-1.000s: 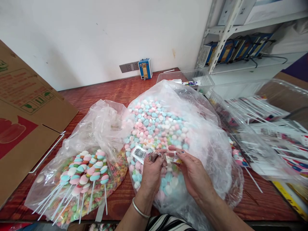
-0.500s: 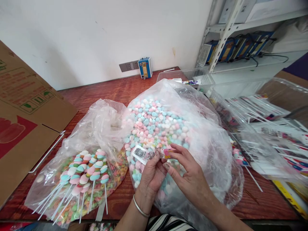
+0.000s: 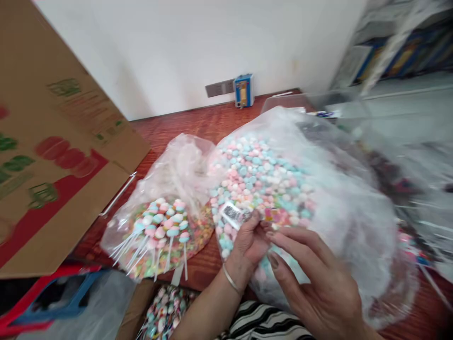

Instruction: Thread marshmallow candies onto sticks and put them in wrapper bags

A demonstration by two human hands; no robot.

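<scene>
Since half a second ago the view has swung left and down, so more of the cardboard box (image 3: 53, 165) shows and the whole scene is blurred. The right hand (image 3: 314, 283) has let go of the packet's end; it now lies loose, fingers stretched out and slightly spread, holding nothing, with its fingertips (image 3: 274, 236) just beside the left hand (image 3: 251, 243). The blur hides whether they touch. The left hand pinches a small packet (image 3: 233, 215) between thumb and fingers.

The packet is narrow and shiny. Its left end is white with dense black print like a barcode, and its right end shows pink and yellow. It is held just above the near edge of the big clear bag (image 3: 354, 226), which is heaped with small round candies (image 3: 262, 174) in pink, blue and white. A thin bracelet (image 3: 230, 278) circles the left wrist.

Left of the big bag, and touching it, a smaller clear bag (image 3: 177, 165) holds lollipops (image 3: 163, 226) on white sticks over coloured rings. Both bags rest on the reddish wooden table (image 3: 198, 127), and a small blue device (image 3: 244, 89) stands at the wall.
</scene>
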